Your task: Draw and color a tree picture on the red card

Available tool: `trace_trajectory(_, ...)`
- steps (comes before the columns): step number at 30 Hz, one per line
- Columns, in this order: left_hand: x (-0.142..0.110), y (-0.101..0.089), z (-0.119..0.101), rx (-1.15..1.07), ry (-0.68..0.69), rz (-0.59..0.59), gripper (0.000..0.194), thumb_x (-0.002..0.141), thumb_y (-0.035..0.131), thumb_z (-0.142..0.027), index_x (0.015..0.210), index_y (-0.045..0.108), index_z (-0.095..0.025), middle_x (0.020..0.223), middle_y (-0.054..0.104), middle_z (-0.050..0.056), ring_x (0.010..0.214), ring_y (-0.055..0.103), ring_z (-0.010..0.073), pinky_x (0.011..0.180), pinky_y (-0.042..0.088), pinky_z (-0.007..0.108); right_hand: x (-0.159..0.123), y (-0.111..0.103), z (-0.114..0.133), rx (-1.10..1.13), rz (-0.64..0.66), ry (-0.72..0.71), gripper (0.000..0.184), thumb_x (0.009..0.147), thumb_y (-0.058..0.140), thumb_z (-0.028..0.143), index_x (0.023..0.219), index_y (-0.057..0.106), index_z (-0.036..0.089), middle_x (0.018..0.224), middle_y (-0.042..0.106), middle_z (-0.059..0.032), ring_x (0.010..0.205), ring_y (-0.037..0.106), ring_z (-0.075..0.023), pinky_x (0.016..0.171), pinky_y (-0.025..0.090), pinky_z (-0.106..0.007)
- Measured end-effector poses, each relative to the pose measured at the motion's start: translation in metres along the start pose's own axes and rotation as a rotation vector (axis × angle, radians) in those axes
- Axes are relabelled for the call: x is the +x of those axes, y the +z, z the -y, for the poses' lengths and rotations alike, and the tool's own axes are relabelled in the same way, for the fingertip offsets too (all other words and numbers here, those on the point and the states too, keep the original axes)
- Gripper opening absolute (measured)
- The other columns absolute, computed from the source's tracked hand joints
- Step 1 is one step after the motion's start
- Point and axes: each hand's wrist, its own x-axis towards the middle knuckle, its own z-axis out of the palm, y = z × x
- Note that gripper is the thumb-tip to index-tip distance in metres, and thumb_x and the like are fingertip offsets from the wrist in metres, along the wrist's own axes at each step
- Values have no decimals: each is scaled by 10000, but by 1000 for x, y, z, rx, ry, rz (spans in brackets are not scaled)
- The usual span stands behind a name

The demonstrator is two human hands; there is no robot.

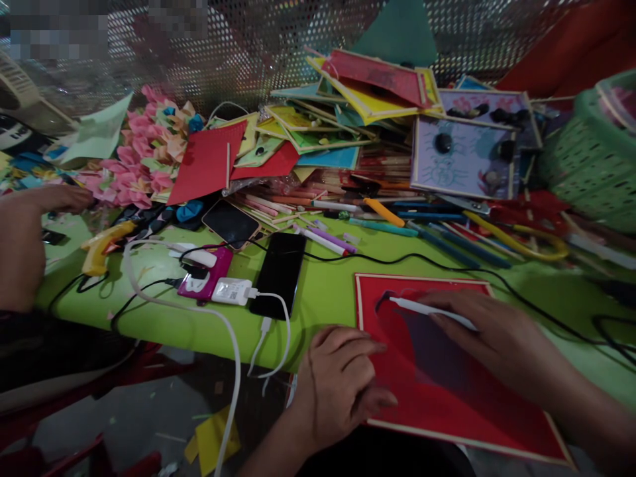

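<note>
My right hand (489, 334) grips a white pen (432, 311), whose tip touches the upper left part of a red card (467, 411) edged with thin wooden sticks. At the tip is a short dark curved line. A shadow falls across the card's middle. My left hand (342, 374) rests at the card's left edge with fingers loosely bent and the thumb apart, gripping nothing that I can see. The card lies partly on the green table (218, 334) and reaches over its front edge.
Left of the card lie a black phone (281, 271), a pink power strip (218, 268) with cables and a yellow glue gun (104, 248). Behind are pens, framed cards (462, 156) and pink paper flowers (144, 149). A green basket (591, 152) stands right. Another person's hand (54, 199) is at left.
</note>
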Motion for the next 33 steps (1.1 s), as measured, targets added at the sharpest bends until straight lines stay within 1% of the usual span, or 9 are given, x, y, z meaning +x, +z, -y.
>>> trace_trajectory(5,-1,-1,0,0,5,-4,566,1220,400,-600,859,638,-234,1209,881,19,1177,768,182,1056,517,371,0,3,-3,-34,-10,21,370,1170,479,481,1261,788,299,1150,885,-67,955,843,-302,794,623,-432)
trace_trajectory(9,-1,0,1,3,2,8,559,1219,405,-596,874,654,-233,1225,878,19,1184,764,187,1051,522,381,-1,3,-3,0,22,18,366,1165,488,480,1279,790,307,1205,881,-71,1006,847,-299,820,630,-425)
trace_trajectory(13,0,0,1,-2,1,2,568,1219,400,-599,865,649,-232,1212,879,15,1173,763,184,1053,518,373,0,0,2,0,6,16,363,1154,503,480,1248,803,299,1156,888,-80,967,852,-302,802,645,-423)
trace_trajectory(18,0,-1,0,-7,-2,0,582,1217,395,-609,854,645,-229,1214,879,14,1159,761,179,1051,516,366,3,0,9,93,41,-67,349,1151,505,411,1270,818,309,1164,890,-87,989,858,-280,866,680,-404)
trace_trajectory(20,0,0,0,-14,4,-1,582,1217,390,-604,863,657,-227,1212,879,29,1159,759,184,1060,521,371,4,0,10,90,51,-64,349,1147,511,407,1267,823,306,1167,891,-94,996,861,-288,873,687,-412)
trace_trajectory(24,0,0,0,-23,2,1,573,1212,408,-606,860,655,-227,1207,878,31,1162,757,188,1063,521,373,4,0,10,18,20,-18,349,1140,522,424,1254,824,292,1162,893,-102,990,864,-317,832,690,-440)
trace_trajectory(28,0,0,0,-20,2,5,570,1218,397,-597,865,647,-226,1223,875,32,1171,758,189,1064,517,370,2,1,8,95,47,-98,328,1141,528,384,1276,819,314,1151,893,-78,972,864,-280,853,688,-403)
trace_trajectory(31,0,-1,0,9,12,17,591,1225,375,-601,843,630,-228,1221,878,26,1157,765,189,1063,513,361,1,0,8,61,30,-95,313,1140,543,370,1286,811,304,1174,890,-78,1005,863,-284,866,680,-404)
trace_trajectory(33,0,-1,0,34,12,27,612,1227,359,-606,821,624,-233,1212,881,25,1145,772,191,1054,517,357,2,0,8,46,26,-95,309,1141,544,364,1288,807,296,1182,890,-78,1004,862,-283,848,674,-398)
